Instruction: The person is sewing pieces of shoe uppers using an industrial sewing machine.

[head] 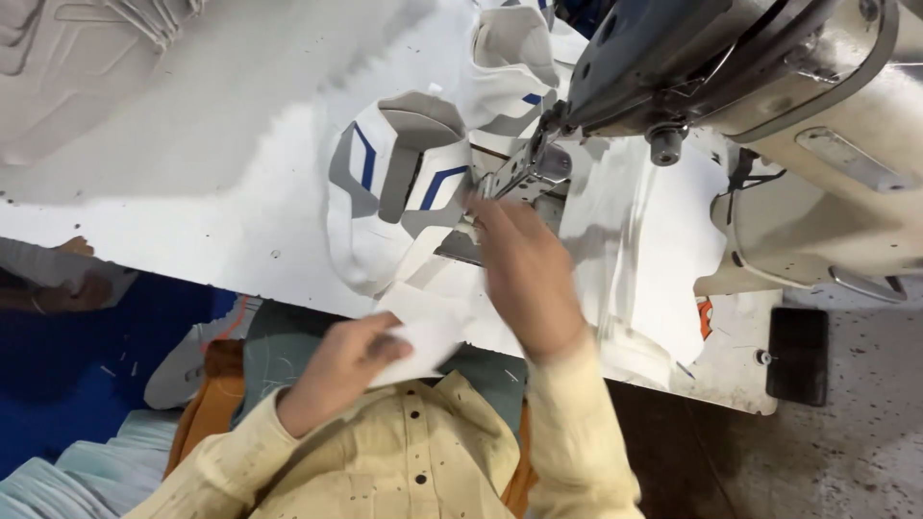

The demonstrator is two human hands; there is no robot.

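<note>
Left hand (pixel 341 370) fingers pinch a white fabric piece (pixel 423 336); right hand (pixel 524 274) reaches, fingers together, under the sewing machine (pixel 731 86).

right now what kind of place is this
Most likely a shoe or garment stitching workshop. An industrial sewing machine stands on a white worktable, with white, grey and blue shoe uppers at its needle. The right hand feeds them; the left hand holds a white piece.

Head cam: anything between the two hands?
Yes. In the head view, a white fabric piece, pinched by the left hand, spans toward the right hand.
</note>
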